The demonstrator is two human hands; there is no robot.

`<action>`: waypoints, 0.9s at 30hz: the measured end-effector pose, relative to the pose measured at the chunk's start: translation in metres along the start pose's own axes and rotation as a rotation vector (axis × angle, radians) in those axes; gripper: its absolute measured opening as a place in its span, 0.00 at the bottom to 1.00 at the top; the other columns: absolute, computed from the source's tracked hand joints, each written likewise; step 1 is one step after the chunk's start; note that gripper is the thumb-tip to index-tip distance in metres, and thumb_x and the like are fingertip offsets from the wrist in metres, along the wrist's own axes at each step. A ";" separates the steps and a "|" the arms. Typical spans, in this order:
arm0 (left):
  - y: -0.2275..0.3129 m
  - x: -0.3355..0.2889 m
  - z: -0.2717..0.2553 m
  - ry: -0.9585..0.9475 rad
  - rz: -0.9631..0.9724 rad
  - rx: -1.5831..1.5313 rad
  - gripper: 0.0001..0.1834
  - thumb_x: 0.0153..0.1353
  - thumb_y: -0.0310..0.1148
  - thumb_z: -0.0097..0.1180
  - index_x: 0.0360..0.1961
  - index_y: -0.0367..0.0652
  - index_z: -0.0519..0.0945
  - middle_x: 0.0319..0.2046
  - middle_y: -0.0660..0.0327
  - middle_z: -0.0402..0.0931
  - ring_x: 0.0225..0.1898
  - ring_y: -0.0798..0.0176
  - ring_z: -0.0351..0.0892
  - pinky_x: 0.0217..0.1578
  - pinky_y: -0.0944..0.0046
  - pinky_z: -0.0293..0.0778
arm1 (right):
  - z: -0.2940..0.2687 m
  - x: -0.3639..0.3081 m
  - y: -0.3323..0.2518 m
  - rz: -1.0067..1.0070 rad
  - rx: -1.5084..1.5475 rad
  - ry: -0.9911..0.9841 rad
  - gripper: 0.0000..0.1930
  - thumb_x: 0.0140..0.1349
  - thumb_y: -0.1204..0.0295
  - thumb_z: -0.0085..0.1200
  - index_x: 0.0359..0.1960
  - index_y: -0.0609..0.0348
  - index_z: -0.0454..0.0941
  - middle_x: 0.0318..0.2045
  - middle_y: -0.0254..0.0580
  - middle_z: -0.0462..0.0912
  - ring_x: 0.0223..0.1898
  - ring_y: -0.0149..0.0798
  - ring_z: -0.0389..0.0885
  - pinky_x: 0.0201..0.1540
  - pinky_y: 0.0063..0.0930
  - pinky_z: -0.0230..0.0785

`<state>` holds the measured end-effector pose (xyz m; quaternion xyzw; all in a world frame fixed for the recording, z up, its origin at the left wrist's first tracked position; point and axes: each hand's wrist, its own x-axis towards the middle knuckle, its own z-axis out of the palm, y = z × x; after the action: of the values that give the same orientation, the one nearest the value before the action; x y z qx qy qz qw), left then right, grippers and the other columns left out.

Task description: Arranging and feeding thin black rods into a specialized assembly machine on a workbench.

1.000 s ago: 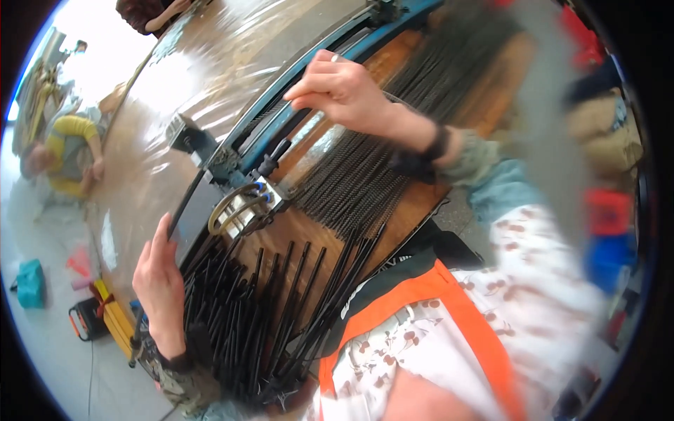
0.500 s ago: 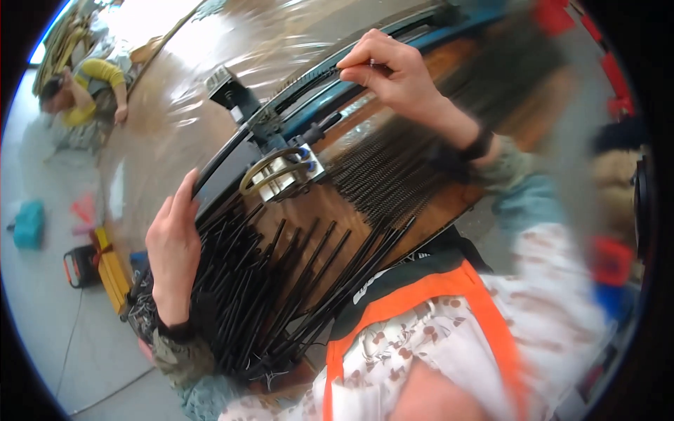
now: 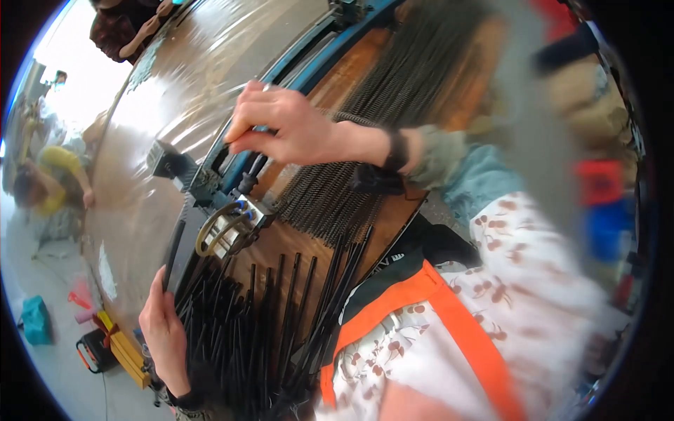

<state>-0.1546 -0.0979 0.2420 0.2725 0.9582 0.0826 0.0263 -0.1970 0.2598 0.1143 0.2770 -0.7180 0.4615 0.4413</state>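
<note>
My left hand (image 3: 163, 328) is closed around the lower end of a black tube (image 3: 174, 254), which runs up toward a small metal clamping device (image 3: 246, 223) with looped hoses. Beyond the device, my right hand (image 3: 284, 126) pinches above a long blue rail (image 3: 317, 62). A dark coil spring runs from its fingertips in the earlier view; now the fingers mostly hide it. Many long coil springs (image 3: 326, 200) lie side by side under my right forearm. Nearer to me, a heap of black tubes (image 3: 284, 302) lies with the ends pointing away.
Clear plastic film covers the table (image 3: 133, 231) on the left. A person in yellow (image 3: 60, 161) is at the far left, and another person's arm (image 3: 137, 42) shows at the top. A yellow bar (image 3: 130, 358) and a teal container (image 3: 35, 319) are at the lower left.
My right hand has come along the rail toward the clamping device, still pinching. My left hand stays on the black tube. The whole view has swung, bringing another person in at the top.
</note>
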 end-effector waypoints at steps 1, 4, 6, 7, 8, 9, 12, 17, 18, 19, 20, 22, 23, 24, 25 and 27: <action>-0.002 0.001 0.002 -0.014 -0.051 -0.007 0.21 0.67 0.21 0.47 0.61 0.42 0.74 0.36 0.46 0.77 0.33 0.51 0.73 0.38 0.62 0.71 | 0.006 -0.001 -0.001 0.009 -0.012 0.004 0.07 0.60 0.71 0.64 0.38 0.56 0.84 0.26 0.35 0.82 0.30 0.32 0.78 0.37 0.29 0.71; -0.013 -0.008 0.000 -0.032 -0.154 -0.014 0.19 0.68 0.22 0.47 0.60 0.40 0.74 0.25 0.51 0.71 0.24 0.58 0.62 0.29 0.63 0.64 | 0.009 0.001 -0.004 0.352 0.108 -0.201 0.07 0.63 0.66 0.62 0.38 0.54 0.85 0.27 0.39 0.83 0.29 0.34 0.80 0.35 0.32 0.73; -0.013 -0.022 -0.006 0.028 -0.189 -0.052 0.17 0.69 0.24 0.47 0.58 0.38 0.75 0.22 0.53 0.69 0.24 0.63 0.62 0.28 0.64 0.62 | 0.009 0.002 -0.004 0.231 0.072 -0.219 0.07 0.63 0.65 0.61 0.37 0.53 0.85 0.26 0.38 0.82 0.29 0.35 0.80 0.35 0.32 0.72; -0.008 -0.020 -0.008 0.028 -0.209 -0.049 0.17 0.69 0.24 0.47 0.58 0.38 0.75 0.22 0.53 0.69 0.24 0.63 0.62 0.28 0.64 0.62 | 0.011 0.002 -0.002 0.118 0.043 -0.236 0.07 0.63 0.64 0.61 0.35 0.52 0.85 0.26 0.36 0.82 0.29 0.36 0.79 0.35 0.32 0.72; -0.006 -0.014 -0.011 -0.071 -0.202 -0.083 0.16 0.69 0.25 0.47 0.57 0.37 0.75 0.21 0.55 0.66 0.24 0.65 0.61 0.27 0.64 0.61 | 0.003 0.003 0.003 0.068 -0.056 -0.255 0.07 0.61 0.63 0.62 0.31 0.51 0.84 0.25 0.33 0.79 0.30 0.36 0.78 0.35 0.33 0.72; -0.001 -0.009 -0.015 -0.176 -0.201 -0.116 0.16 0.70 0.25 0.47 0.57 0.36 0.75 0.21 0.56 0.64 0.24 0.67 0.61 0.27 0.64 0.61 | -0.004 0.012 0.003 -0.041 -0.096 -0.199 0.05 0.59 0.66 0.65 0.30 0.51 0.82 0.24 0.31 0.78 0.32 0.37 0.77 0.36 0.32 0.71; 0.007 0.011 -0.017 -0.187 -0.266 -0.336 0.15 0.73 0.30 0.46 0.56 0.38 0.77 0.19 0.69 0.58 0.22 0.76 0.55 0.24 0.70 0.52 | -0.030 0.051 0.019 -0.203 -0.155 -0.226 0.04 0.58 0.74 0.64 0.33 0.55 0.81 0.29 0.34 0.80 0.34 0.34 0.80 0.37 0.28 0.74; 0.022 0.006 -0.038 -0.085 -0.330 -0.513 0.16 0.75 0.34 0.46 0.57 0.39 0.78 0.20 0.76 0.57 0.22 0.80 0.52 0.23 0.73 0.47 | -0.077 0.157 -0.024 -0.414 -0.170 -0.492 0.06 0.64 0.72 0.56 0.38 0.58 0.84 0.31 0.44 0.85 0.30 0.36 0.83 0.35 0.32 0.75; 0.021 0.009 -0.034 -0.050 -0.275 -0.432 0.16 0.74 0.34 0.47 0.56 0.38 0.78 0.21 0.75 0.60 0.22 0.79 0.53 0.23 0.73 0.47 | -0.087 0.158 -0.033 -0.406 -0.278 -0.560 0.07 0.65 0.72 0.55 0.37 0.59 0.84 0.32 0.44 0.86 0.30 0.34 0.83 0.35 0.31 0.75; 0.021 0.008 -0.033 -0.011 -0.229 -0.345 0.16 0.74 0.33 0.47 0.56 0.37 0.78 0.21 0.73 0.62 0.22 0.78 0.53 0.23 0.72 0.47 | -0.090 0.151 -0.033 -0.412 -0.287 -0.563 0.07 0.65 0.72 0.55 0.37 0.59 0.84 0.32 0.44 0.86 0.30 0.34 0.83 0.35 0.31 0.75; 0.026 0.007 -0.034 -0.032 -0.210 -0.294 0.15 0.72 0.31 0.48 0.55 0.35 0.78 0.25 0.68 0.70 0.23 0.75 0.58 0.25 0.71 0.55 | -0.089 0.133 -0.028 -0.279 -0.240 -0.677 0.07 0.65 0.73 0.55 0.38 0.59 0.84 0.32 0.45 0.85 0.31 0.37 0.84 0.35 0.31 0.75; 0.015 -0.010 -0.022 0.034 -0.057 -0.184 0.15 0.70 0.28 0.49 0.54 0.34 0.77 0.26 0.59 0.73 0.26 0.69 0.64 0.30 0.69 0.65 | -0.058 0.084 -0.020 0.030 -0.066 -0.659 0.03 0.61 0.73 0.61 0.33 0.58 0.82 0.29 0.36 0.83 0.33 0.37 0.82 0.37 0.30 0.75; 0.022 -0.008 -0.016 0.002 0.003 -0.194 0.15 0.70 0.27 0.50 0.54 0.33 0.77 0.26 0.57 0.73 0.26 0.68 0.66 0.32 0.69 0.67 | -0.057 0.060 -0.022 -0.037 -0.075 -0.657 0.05 0.61 0.70 0.61 0.32 0.58 0.82 0.26 0.37 0.82 0.32 0.38 0.81 0.37 0.31 0.74; 0.034 -0.006 -0.015 -0.058 -0.042 -0.185 0.15 0.68 0.26 0.50 0.54 0.34 0.78 0.23 0.55 0.70 0.25 0.67 0.65 0.29 0.69 0.65 | -0.052 0.035 -0.026 0.039 -0.096 -0.606 0.06 0.60 0.69 0.63 0.30 0.57 0.82 0.25 0.36 0.81 0.30 0.38 0.78 0.35 0.32 0.73; 0.036 -0.001 -0.006 -0.145 -0.092 -0.232 0.15 0.68 0.25 0.50 0.54 0.36 0.78 0.22 0.56 0.68 0.24 0.67 0.65 0.28 0.68 0.65 | -0.052 0.010 -0.026 0.023 -0.115 -0.566 0.06 0.58 0.69 0.64 0.28 0.56 0.80 0.25 0.33 0.80 0.30 0.38 0.76 0.35 0.32 0.71; 0.049 -0.001 0.003 -0.234 -0.150 -0.277 0.15 0.66 0.23 0.50 0.53 0.38 0.79 0.21 0.53 0.68 0.22 0.62 0.69 0.27 0.66 0.66 | -0.030 -0.020 -0.039 0.151 0.062 -0.424 0.09 0.54 0.70 0.68 0.27 0.56 0.79 0.25 0.34 0.80 0.34 0.39 0.75 0.39 0.34 0.69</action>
<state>-0.1283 -0.0574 0.2478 0.2018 0.9457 0.1794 0.1811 -0.1446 0.2703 0.1182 0.3268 -0.7989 0.4465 0.2359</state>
